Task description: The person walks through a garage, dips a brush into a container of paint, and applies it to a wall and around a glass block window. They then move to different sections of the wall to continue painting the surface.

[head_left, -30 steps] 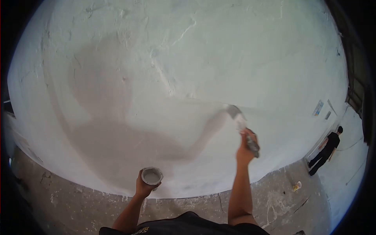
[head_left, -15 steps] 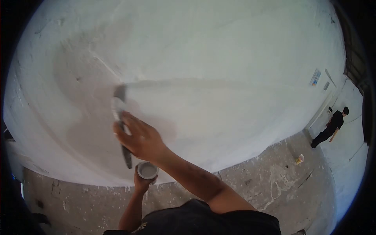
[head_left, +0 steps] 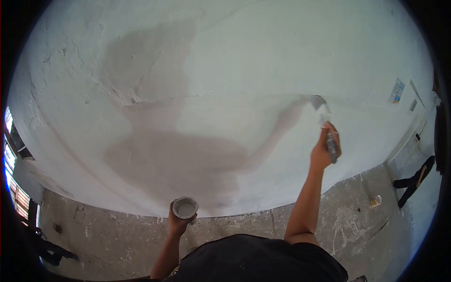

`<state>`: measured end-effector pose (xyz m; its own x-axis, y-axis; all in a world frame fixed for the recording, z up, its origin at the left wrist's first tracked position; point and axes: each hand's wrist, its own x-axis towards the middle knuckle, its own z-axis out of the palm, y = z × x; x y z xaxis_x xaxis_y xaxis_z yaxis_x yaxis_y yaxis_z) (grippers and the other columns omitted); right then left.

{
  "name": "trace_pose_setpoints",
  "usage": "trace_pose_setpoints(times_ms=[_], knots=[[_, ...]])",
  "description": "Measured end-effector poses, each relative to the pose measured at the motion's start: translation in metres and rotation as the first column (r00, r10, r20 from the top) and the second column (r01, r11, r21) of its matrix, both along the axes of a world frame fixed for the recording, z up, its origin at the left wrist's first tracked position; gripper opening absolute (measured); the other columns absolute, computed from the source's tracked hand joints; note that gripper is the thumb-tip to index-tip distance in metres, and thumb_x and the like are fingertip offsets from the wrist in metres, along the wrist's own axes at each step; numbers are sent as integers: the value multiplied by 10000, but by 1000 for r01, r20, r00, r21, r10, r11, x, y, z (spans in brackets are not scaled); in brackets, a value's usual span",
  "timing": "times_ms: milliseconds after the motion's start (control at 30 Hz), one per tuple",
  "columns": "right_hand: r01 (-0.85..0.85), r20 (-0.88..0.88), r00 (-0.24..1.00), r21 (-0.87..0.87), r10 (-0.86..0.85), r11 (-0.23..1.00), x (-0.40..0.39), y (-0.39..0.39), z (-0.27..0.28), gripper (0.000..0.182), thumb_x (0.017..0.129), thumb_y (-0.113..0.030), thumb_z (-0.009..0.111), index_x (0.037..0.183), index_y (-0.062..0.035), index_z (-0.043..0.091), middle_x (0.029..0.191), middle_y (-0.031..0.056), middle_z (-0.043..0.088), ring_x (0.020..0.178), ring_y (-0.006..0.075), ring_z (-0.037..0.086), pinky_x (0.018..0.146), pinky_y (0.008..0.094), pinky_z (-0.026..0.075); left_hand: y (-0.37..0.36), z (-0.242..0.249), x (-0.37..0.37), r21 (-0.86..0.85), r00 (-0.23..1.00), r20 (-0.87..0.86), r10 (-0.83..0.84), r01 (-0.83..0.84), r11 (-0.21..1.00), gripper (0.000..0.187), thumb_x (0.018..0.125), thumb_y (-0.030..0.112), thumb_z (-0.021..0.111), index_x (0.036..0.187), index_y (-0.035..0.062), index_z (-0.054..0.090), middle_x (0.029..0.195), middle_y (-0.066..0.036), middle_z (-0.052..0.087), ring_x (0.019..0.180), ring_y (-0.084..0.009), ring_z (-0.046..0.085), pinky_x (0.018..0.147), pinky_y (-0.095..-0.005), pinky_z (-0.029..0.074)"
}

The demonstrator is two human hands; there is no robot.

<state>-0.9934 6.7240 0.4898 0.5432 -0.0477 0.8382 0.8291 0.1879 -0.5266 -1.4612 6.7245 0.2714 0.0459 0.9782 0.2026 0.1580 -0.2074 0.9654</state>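
My right hand (head_left: 326,145) is closed around the dark handle of a paintbrush (head_left: 324,113), arm stretched out to the right. The brush's dark tip meets the pale wall (head_left: 225,117) near a thin horizontal line across it; its middle part is smeared white. Low in the view, beside the wall's foot, my left hand (head_left: 177,221) grips a small round cup (head_left: 185,208) with a whitish rim. Pale grey-white paint (head_left: 186,207) shows inside the cup. The shadow of my body and arm lies over the wall.
A paint-splashed concrete floor (head_left: 347,221) runs along the wall. A small white and yellow tub (head_left: 376,201) stands on it at right. One person in dark trousers (head_left: 416,181) is at far right; another's dark legs (head_left: 51,249) show at lower left. A poster (head_left: 397,90) hangs on the wall.
My right hand has swept the paintbrush far to the right along the wall line. The cup stays low in my left hand. The view has shifted somewhat, showing more on the left.
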Motion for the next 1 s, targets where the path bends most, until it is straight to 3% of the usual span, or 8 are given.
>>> trace_pose_setpoints(times_ms=[100,167,233,467,600,733,800,1000], knots=[[-12,2,1000,97,12,995,6,-2,9,102,929,-12,636,987,8,719,972,139,719,909,279,691,825,353,547,-13,-3,19,-14,1000,23,3,-3,1000,760,609,121,926,1225,31,490,1140,-108,640,1073,-228,620,937,-378,496],[20,284,956,163,-66,986,4,17,8,133,924,21,619,980,-33,727,981,128,715,908,280,693,809,352,555,-13,1,29,-10,1000,-25,6,-7,1000,761,610,123,927,1226,31,489,1140,-109,641,1072,-230,621,938,-378,496],[61,241,969,-20,-55,998,-16,45,-14,211,886,-72,677,1071,-147,744,1059,146,696,914,319,690,730,396,579,-20,-4,39,-48,996,73,45,-41,998,768,607,125,929,1229,29,487,1142,-112,643,1068,-234,624,938,-378,498],[-484,592,655,-149,470,862,-166,67,-3,342,870,-196,679,1210,-169,658,1219,212,638,1032,332,691,797,399,593,-25,-10,74,-141,995,70,71,-61,988,783,603,124,929,1238,25,481,1142,-116,642,1063,-238,626,928,-380,503],[-691,318,648,-139,692,710,-114,56,-9,196,859,-43,698,1036,-126,703,1130,186,679,975,304,710,836,368,584,-25,-6,95,-54,999,22,37,-36,998,778,598,134,934,1229,31,490,1140,-112,648,1056,-241,629,926,-382,503],[-383,-107,918,21,383,924,19,23,-8,93,920,-73,684,980,-7,708,995,98,715,915,174,673,839,307,534,-28,-1,106,-30,999,-48,3,-4,1000,776,595,139,936,1226,34,497,1140,-112,651,1055,-239,630,925,-382,503],[-117,-80,989,53,121,992,96,0,-13,104,945,-64,651,992,15,698,1004,109,706,915,191,672,833,315,547,-31,-2,114,-37,997,-72,-21,19,999,773,597,134,934,1227,34,497,1138,-114,653,1056,-242,631,925,-382,503],[62,167,982,145,-86,988,195,-34,-8,102,898,46,644,969,10,707,982,138,718,935,257,693,848,351,544,-36,-12,151,-70,997,12,-76,77,995,760,600,104,925,1224,33,497,1132,-120,654,1059,-250,631,930,-381,503]])
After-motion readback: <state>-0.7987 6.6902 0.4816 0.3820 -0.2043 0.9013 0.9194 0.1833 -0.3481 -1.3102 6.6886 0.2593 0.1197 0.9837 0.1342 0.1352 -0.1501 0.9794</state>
